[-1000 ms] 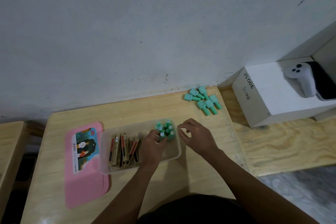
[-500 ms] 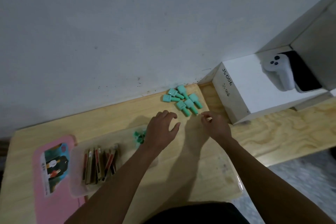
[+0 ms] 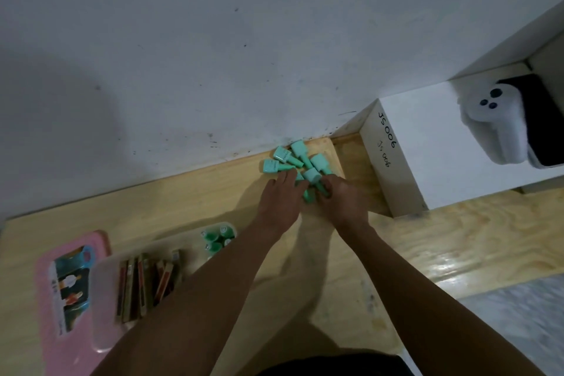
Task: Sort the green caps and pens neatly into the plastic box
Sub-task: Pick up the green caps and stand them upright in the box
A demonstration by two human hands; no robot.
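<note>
Several loose green caps (image 3: 297,159) lie in a pile at the table's far edge, against the wall. My left hand (image 3: 279,197) reaches into the pile's near side, its fingers stretched flat over the caps. My right hand (image 3: 341,200) is next to it with fingers curled round one green cap (image 3: 312,176). The clear plastic box (image 3: 102,290) sits at the near left. It holds a few upright green caps (image 3: 216,239) in its right end and several brown pens (image 3: 146,281) standing in a row. My left forearm crosses over the box's right corner.
A pink lid (image 3: 58,290) with a picture label lies left of the box. A white carton (image 3: 427,146) marked in black stands right of the pile, with a white controller (image 3: 494,128) on top. The grey wall runs behind the table.
Both hands left the box and moved up and right to the loose pile. The right hand's fingers have closed round a cap. The view swung toward the pile.
</note>
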